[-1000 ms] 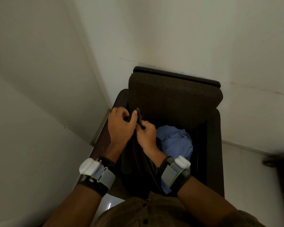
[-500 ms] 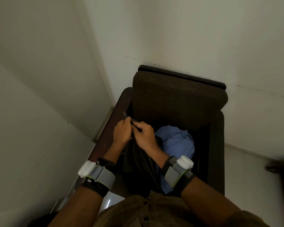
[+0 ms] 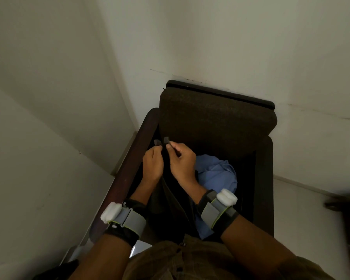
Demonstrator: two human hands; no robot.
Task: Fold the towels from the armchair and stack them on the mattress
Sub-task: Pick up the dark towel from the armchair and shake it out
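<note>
A dark brown armchair [image 3: 216, 116] stands against the wall below me. Over its seat I hold up a dark towel [image 3: 170, 199] that hangs down between my forearms. My left hand [image 3: 153, 165] pinches one top corner and my right hand [image 3: 182, 161] pinches the other, the two corners close together near the chair's left armrest. A crumpled blue towel [image 3: 216, 174] lies on the seat to the right of my right wrist, partly hidden by that arm. The mattress is not in view.
White walls meet in a corner left of the chair. The wooden left armrest [image 3: 127, 174] runs beside my left hand. Pale floor [image 3: 303, 215] shows to the right, with a blurred dark object [image 3: 343, 203] at the right edge.
My hands have shifted a little to the right along the towel's top edge and the two pinched corners have come slightly apart. The view has drifted left.
</note>
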